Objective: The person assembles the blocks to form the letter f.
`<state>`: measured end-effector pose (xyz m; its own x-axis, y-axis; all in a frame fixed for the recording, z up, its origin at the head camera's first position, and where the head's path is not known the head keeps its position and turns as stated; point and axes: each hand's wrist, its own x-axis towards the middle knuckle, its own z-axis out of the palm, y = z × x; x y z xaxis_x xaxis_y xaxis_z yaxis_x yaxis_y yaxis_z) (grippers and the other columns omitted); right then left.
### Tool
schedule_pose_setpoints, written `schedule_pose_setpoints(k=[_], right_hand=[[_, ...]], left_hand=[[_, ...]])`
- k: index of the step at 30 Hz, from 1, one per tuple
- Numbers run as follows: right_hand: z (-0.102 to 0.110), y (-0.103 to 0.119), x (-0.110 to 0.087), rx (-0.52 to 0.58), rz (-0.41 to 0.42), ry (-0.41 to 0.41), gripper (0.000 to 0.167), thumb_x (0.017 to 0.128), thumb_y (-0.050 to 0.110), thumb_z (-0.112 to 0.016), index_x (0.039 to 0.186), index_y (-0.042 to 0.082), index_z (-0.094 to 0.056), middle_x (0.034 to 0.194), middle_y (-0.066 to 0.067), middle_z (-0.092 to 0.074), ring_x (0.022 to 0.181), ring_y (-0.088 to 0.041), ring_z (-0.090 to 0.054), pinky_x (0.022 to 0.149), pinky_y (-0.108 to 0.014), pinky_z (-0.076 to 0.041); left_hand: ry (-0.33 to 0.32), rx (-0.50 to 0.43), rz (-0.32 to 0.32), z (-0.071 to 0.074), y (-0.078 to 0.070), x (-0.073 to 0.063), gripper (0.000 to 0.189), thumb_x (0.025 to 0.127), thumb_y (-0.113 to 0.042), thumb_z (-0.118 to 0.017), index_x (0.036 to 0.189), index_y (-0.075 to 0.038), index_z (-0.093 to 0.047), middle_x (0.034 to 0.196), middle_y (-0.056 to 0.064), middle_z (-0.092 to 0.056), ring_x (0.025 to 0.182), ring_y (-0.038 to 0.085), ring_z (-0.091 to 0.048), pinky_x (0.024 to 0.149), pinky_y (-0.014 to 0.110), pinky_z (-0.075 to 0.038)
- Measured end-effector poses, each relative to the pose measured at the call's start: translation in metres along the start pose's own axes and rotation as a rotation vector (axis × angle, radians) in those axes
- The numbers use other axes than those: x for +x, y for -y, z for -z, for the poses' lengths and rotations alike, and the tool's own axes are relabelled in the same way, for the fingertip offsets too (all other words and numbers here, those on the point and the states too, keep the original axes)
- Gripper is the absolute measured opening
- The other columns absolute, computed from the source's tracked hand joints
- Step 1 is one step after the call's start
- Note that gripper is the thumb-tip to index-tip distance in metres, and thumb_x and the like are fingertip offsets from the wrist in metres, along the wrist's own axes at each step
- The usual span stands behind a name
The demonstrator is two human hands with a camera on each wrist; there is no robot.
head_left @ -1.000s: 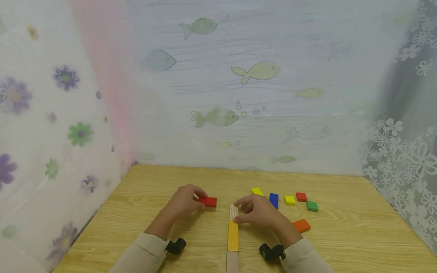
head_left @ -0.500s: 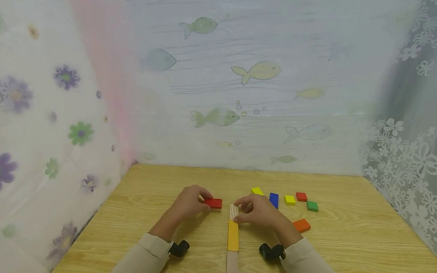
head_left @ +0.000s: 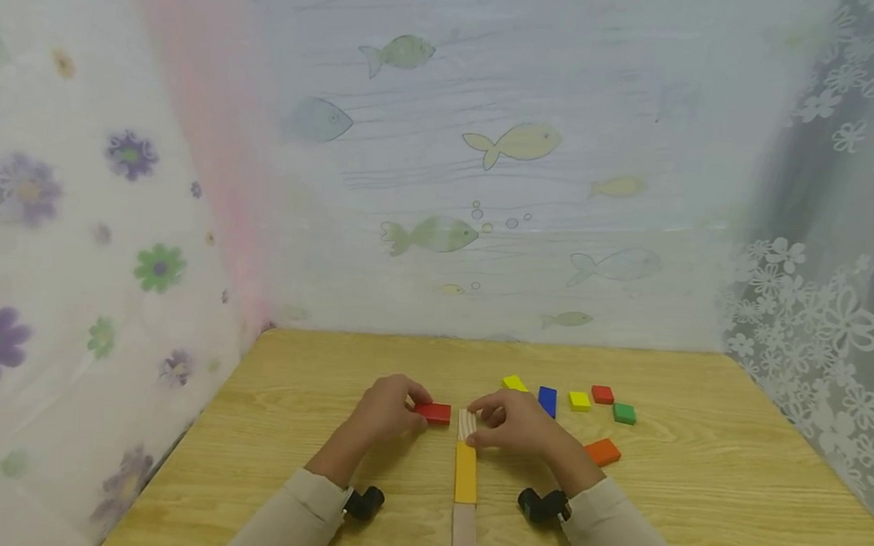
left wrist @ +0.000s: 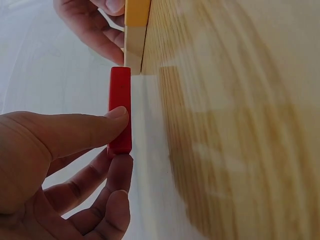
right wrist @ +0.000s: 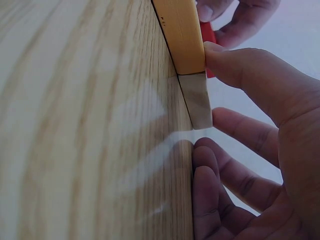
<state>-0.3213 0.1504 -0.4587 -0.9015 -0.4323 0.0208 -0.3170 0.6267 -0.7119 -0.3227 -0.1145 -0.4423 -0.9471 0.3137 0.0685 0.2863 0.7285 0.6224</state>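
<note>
A red block (head_left: 438,414) is pinched between the thumb and fingers of my left hand (head_left: 386,410), just left of a row of blocks. The left wrist view shows the thumb across that red block (left wrist: 120,90). My right hand (head_left: 521,424) has thumb and forefinger at the plain wooden block (head_left: 464,425), which forms the row's far end. Touching it is a yellow-orange block (head_left: 466,473), followed by a light brown block (head_left: 465,532) nearest me. In the right wrist view, the thumb lies near the joint and the forefinger by the plain block's (right wrist: 197,102) far end.
Loose blocks lie at the right: a yellow one (head_left: 514,383), a blue one (head_left: 547,401), a small yellow one (head_left: 579,401), a small red one (head_left: 603,394), a green one (head_left: 624,413) and an orange one (head_left: 604,452). Patterned curtains border the wooden table (head_left: 327,354).
My left hand has carried the red block to the right and slightly nearer me, closing on the row's far end. My right hand and the row have stayed in place.
</note>
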Motion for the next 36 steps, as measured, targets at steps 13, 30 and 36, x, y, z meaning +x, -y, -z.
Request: schedule_pose_setpoints(k=[13,30,36], right_hand=[[0.0019,0.0032,-0.0022,-0.012,0.001,0.001,0.048,0.082,0.043,-0.088,0.124,0.025,-0.075,0.114,0.000,-0.073,0.104,-0.020,-0.069,0.089,-0.043,-0.059],[0.0020,0.0032,-0.0026,0.000,0.002,-0.003,0.046,0.081,0.042,-0.089,0.122,0.026,-0.075,0.113,-0.001,-0.073,0.103,-0.019,-0.069,0.087,-0.042,-0.060],[0.0020,0.0035,-0.0019,0.001,-0.003,0.000,0.047,0.081,0.042,-0.089,0.122,0.026,-0.075,0.114,-0.001,-0.073,0.104,-0.020,-0.069,0.088,-0.043,-0.060]], left_hand=[[0.037,0.003,-0.024,-0.0060,-0.0059,0.0069,0.022,0.082,-0.009,-0.085,0.103,-0.014,-0.080,0.097,-0.002,-0.073,0.086,0.015,-0.065,0.077,0.035,-0.056],[0.042,0.028,0.001,-0.0084,-0.0073,0.0069,0.023,0.081,-0.012,-0.087,0.103,-0.015,-0.081,0.095,-0.002,-0.073,0.086,0.015,-0.063,0.074,0.034,-0.055],[0.044,0.059,0.014,-0.0089,-0.0097,0.0067,0.023,0.081,-0.013,-0.088,0.103,-0.015,-0.081,0.094,-0.002,-0.072,0.087,0.015,-0.063,0.076,0.035,-0.055]])
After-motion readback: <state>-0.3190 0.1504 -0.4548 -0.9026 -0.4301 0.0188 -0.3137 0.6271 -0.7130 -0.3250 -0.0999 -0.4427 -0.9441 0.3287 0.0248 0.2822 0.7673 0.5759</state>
